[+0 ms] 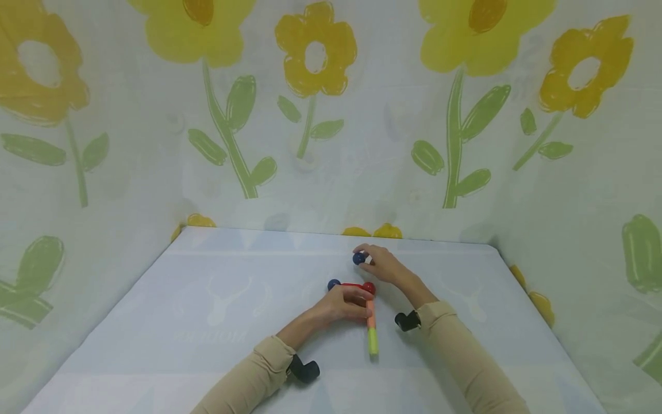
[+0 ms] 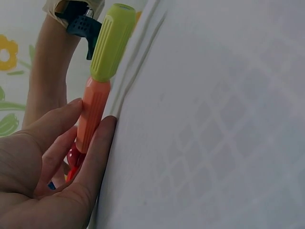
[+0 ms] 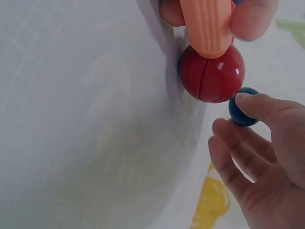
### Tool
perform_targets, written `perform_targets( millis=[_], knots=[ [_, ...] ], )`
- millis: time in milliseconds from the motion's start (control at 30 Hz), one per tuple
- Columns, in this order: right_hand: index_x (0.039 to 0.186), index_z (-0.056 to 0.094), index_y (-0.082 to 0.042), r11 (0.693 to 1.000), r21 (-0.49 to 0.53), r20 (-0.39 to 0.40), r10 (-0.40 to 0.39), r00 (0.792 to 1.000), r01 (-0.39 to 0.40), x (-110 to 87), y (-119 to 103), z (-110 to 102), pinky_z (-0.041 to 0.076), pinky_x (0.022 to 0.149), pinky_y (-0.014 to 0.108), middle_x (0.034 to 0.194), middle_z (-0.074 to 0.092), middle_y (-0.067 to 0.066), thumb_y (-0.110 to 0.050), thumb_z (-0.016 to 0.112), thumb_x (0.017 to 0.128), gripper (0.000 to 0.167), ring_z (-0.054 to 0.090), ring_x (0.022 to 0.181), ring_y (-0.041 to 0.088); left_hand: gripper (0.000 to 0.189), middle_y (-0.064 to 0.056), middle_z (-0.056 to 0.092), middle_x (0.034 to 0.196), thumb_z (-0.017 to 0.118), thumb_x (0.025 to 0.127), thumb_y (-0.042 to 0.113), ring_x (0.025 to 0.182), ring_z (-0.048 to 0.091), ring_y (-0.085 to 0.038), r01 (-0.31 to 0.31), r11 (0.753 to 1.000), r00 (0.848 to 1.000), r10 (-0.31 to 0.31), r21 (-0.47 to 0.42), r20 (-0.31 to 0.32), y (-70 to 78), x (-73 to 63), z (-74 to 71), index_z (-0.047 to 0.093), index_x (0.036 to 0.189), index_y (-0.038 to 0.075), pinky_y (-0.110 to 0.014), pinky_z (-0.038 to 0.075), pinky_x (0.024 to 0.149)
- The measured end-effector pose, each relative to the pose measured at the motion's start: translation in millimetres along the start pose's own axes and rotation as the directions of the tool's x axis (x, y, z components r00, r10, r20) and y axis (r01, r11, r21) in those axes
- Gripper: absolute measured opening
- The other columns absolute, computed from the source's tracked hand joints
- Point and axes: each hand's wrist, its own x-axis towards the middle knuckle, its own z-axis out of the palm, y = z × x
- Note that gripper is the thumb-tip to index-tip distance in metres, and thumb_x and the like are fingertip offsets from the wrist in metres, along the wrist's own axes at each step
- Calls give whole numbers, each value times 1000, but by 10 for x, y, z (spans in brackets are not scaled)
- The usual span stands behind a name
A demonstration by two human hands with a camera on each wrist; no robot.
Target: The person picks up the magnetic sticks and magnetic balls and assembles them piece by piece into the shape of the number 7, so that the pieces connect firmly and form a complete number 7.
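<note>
My left hand (image 1: 338, 305) pinches an orange ribbed rod (image 2: 93, 112) between thumb and fingers. A yellow-green rod (image 1: 373, 341) joins its near end, and a red ball (image 3: 212, 76) sits at the other. From the red ball a red rod (image 1: 353, 284) runs left to a dark blue ball (image 1: 334, 283), partly hidden behind the left hand. Beyond this assembly my right hand (image 1: 387, 267) pinches a second blue ball (image 3: 243, 107) between thumb and fingertips, apart from the red ball in the head view.
A pale patterned cloth covers the table (image 1: 207, 322). Behind and beside it hang white curtains (image 1: 362, 172) printed with yellow flowers. Each wrist bears a black camera mount (image 1: 304, 370) below a beige sleeve (image 1: 248, 374).
</note>
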Motion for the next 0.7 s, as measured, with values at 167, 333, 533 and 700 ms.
perform_targets(
  millis=[167, 333, 533, 700],
  knots=[
    [134, 55, -16, 1000, 8, -4, -8, 1000, 8, -47, -22, -36, 55, 93, 38, 128, 64, 10, -13, 68, 92, 44, 65, 103, 23, 33, -12, 70, 113, 75, 86, 11, 91, 67, -13, 2, 1000, 1000, -2, -7, -6, 1, -1, 3, 69, 119, 7, -28, 58, 85],
    [135, 55, -16, 1000, 9, -10, -14, 1000, 14, -130, -34, -75, 56, 92, 36, 127, 64, 9, -15, 68, 92, 44, 65, 102, 22, 34, -11, 70, 113, 75, 86, 11, 91, 67, -13, 5, 1000, 1000, -5, -4, -10, -5, 5, 7, 69, 119, 6, -28, 58, 84],
    [133, 56, -12, 997, 8, -33, -73, 997, 73, -237, -10, -124, 57, 87, 35, 122, 66, 10, -12, 68, 92, 43, 65, 98, 22, 34, -11, 71, 113, 76, 85, 12, 92, 66, -12, 5, 1000, 1000, -5, 9, -18, 3, 5, 11, 70, 118, 7, -27, 57, 84],
    [132, 56, -10, 994, 9, -35, -105, 994, 105, -332, 11, -155, 58, 83, 34, 120, 67, 10, -11, 69, 91, 43, 65, 95, 22, 34, -11, 71, 112, 76, 85, 11, 92, 66, -12, 1, 1000, 1000, -1, 12, -19, 7, 5, 14, 70, 118, 8, -27, 57, 83]
  ],
)
